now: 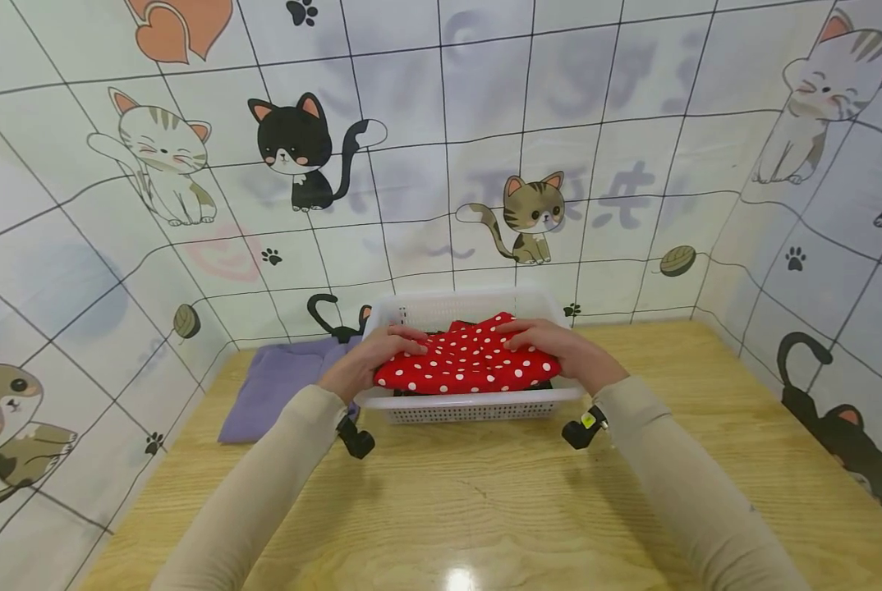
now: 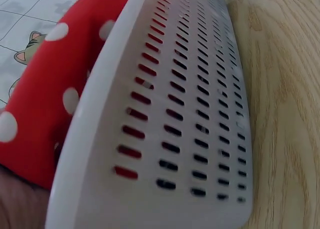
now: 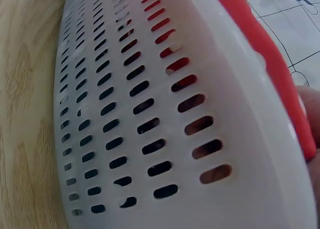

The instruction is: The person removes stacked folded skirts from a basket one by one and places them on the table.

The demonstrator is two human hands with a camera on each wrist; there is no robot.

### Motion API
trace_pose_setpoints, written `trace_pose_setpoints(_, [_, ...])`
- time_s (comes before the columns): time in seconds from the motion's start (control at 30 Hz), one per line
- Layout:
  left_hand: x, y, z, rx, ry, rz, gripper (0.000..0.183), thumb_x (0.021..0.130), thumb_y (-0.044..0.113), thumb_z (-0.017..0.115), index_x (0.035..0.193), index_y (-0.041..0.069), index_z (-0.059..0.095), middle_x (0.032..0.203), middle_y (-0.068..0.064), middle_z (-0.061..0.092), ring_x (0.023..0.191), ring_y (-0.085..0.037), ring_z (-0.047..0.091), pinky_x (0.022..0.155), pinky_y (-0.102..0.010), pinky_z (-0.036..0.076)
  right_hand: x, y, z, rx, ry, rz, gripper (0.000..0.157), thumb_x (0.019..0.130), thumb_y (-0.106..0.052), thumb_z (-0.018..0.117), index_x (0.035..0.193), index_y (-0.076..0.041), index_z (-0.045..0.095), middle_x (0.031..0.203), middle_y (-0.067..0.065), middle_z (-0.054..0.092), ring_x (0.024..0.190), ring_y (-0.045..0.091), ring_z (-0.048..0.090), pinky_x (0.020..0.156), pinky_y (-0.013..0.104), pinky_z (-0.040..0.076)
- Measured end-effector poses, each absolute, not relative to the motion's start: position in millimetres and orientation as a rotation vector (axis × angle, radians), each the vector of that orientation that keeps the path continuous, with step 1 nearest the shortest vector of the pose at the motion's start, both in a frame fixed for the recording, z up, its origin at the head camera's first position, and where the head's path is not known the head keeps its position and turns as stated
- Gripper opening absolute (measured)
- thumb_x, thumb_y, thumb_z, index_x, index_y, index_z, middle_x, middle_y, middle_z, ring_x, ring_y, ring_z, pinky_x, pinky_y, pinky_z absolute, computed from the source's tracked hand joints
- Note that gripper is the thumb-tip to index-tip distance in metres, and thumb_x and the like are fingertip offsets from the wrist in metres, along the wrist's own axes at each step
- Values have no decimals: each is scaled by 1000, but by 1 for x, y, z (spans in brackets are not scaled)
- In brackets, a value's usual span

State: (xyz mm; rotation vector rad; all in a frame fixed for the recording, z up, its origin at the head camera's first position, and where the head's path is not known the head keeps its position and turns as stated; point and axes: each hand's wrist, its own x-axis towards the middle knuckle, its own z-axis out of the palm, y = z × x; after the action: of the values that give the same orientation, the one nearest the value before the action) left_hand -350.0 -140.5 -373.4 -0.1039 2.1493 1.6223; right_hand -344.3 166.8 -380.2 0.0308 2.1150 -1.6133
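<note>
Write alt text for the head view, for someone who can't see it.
A person's left hand and right hand hold a red polka-dot cloth in a white perforated basket on a wooden table. A purple cloth lies left of the basket, and a cat-patterned backdrop stands behind.

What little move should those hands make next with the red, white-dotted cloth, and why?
Probably ease the red, white-dotted cloth slightly lower: the left hand and right hand grip its opposite ends, and it bulges above the rim of the white, slotted plastic basket, while red shows through the side slots.
</note>
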Motion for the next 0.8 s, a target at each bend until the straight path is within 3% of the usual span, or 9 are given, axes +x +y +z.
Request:
trace_pose_setpoints(0.3, [-347,-144,-364,-84,2188,1573,48,93,14,71,140,20,66,153,-10,42,127,-29,53,86,-32,58,-344,167,-370,-19,2122,-1601,65,97,-12,60,159,-16,41,168,19,23,119,29,54,78,27,60])
trace_pose_setpoints(0.43, [-345,-149,-365,-131,2158,1636,50,93,13,72,141,25,66,156,-9,40,128,-30,54,87,-33,60,-343,166,-368,-42,2143,-1627,68,96,-13,63,160,-19,40,167,19,25,125,32,51,80,28,61])
trace_pose_setpoints(0.63, [-338,-153,-365,-142,2202,1704,51,93,16,73,141,31,65,160,-9,38,135,-30,48,92,-35,60,-334,169,-363,-113,2164,-1667,71,96,-15,65,161,-22,38,169,17,20,143,37,36,87,29,59])
trace_pose_setpoints(0.8, [-329,-154,-364,-128,2230,1739,52,94,20,74,142,35,63,160,-8,38,138,-29,46,93,-37,61,-324,172,-360,-173,2182,-1707,72,96,-15,66,161,-22,37,169,16,21,147,38,31,90,29,58])
